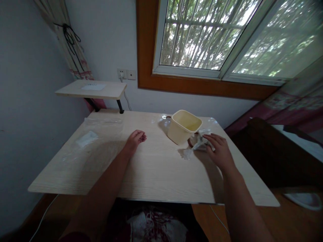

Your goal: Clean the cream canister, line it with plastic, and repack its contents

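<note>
My left hand point(136, 138) hovers over or rests on the table left of centre, its fingers curled in and nothing visible in them. At the right, my right hand point(219, 148) has its fingers bent over crumpled whitish plastic point(200, 142), which looks like a wrapper or thin bag. Just left of that plastic stands a cream-coloured open bin point(179, 132), upright, with no contents visible inside. A brown rounded edge of something shows between the bin and the plastic; its kind is hard to make out.
The pale wooden table point(156, 174) has a raised shelf point(75, 90) at its back left. A clear plastic sheet or bag point(101, 134) lies flat on the left, with a white packet point(87, 138) on or in it. Behind are a wall socket point(126, 74) and a window.
</note>
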Demonstrator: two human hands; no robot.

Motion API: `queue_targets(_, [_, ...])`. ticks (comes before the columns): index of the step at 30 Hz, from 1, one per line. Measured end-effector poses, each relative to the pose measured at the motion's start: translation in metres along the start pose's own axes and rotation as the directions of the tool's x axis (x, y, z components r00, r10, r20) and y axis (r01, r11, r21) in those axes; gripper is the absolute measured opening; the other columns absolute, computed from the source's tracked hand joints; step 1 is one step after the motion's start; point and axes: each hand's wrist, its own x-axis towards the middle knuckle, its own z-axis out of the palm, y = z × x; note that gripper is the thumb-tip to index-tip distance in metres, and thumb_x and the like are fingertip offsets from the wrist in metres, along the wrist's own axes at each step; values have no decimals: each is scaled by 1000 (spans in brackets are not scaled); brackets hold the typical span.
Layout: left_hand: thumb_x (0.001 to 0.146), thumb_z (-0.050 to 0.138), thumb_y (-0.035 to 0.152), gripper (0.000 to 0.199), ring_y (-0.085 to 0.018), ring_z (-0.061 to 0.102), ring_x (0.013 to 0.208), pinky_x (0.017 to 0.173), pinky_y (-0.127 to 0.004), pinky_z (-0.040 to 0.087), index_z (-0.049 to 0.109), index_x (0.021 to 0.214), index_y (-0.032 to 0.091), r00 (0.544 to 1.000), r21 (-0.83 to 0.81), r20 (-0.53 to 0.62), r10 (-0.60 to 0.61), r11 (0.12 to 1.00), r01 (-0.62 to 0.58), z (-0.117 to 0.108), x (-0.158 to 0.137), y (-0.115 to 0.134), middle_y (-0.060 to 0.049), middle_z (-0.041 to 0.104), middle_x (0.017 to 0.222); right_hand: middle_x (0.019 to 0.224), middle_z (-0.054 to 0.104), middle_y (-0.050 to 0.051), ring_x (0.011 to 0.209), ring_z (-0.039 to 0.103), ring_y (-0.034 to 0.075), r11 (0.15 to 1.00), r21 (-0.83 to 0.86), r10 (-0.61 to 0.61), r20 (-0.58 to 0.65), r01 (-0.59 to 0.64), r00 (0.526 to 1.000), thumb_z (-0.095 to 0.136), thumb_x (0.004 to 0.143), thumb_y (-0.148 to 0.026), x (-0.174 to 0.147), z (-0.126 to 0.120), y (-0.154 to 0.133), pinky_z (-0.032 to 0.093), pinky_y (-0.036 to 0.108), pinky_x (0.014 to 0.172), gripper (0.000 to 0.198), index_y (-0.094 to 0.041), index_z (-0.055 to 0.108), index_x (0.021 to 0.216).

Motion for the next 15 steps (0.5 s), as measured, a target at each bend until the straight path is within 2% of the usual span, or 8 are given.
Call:
queue_targets(3, [78,72,37,26,-15,66,77,78,-30,51,64,90,16,1000,2,-5,-5,1000,5,0,0,0,-5,69,85,133,66,10,132,52,34,998,-65,-8,24,10,1000,60,89,-23,-4,13,1,43,56,111,44,-25,65,132])
queue_targets(8, [77,74,38,27,-15,66,77,78,-30,51,64,89,16,1000,8,-2,-2,1000,3,0,0,-1,-5,68,84,140,62,11,136,47,35,979,-200,54,80,-37,995,60,92,-30,-12,32,2,41,55,111,34,-22,71,124])
queue_targets(15, [78,74,37,25,-15,66,77,78,-30,51,65,88,17,1000,6,4,-2,1000,2,0,0,0,-5,68,85,135,65,10,137,44,31,960,-257,146,121,-111,982,53,97,-34,-19,32,12,33,51,114,32,-23,71,122])
